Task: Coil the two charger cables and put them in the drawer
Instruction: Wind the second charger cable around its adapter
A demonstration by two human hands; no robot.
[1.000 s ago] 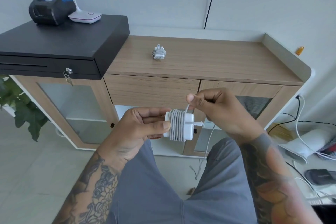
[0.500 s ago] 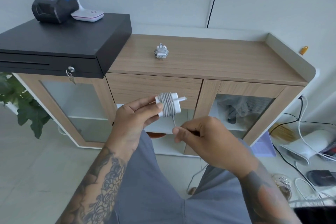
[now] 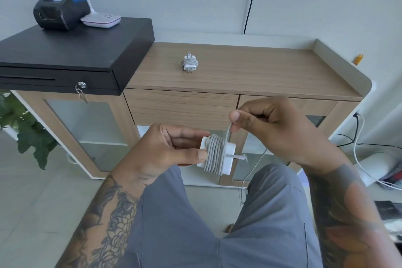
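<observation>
The left hand (image 3: pixel 165 148) grips the white charger brick (image 3: pixel 217 154) at its left end, thumb below, fingers curled above. Cable turns wrap the brick's middle. The right hand (image 3: pixel 272 128), at 2 o'clock from the brick, pinches the loose cable (image 3: pixel 228 132) just above the windings, fingers curled. The second charger (image 3: pixel 189 63), already coiled, lies on the counter (image 3: pixel 272 72) at 12 o'clock, above the closed drawer (image 3: pixel 180 106).

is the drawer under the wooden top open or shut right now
Shut. The drawer front sits flush with the cabinet face, no gap showing.
</observation>
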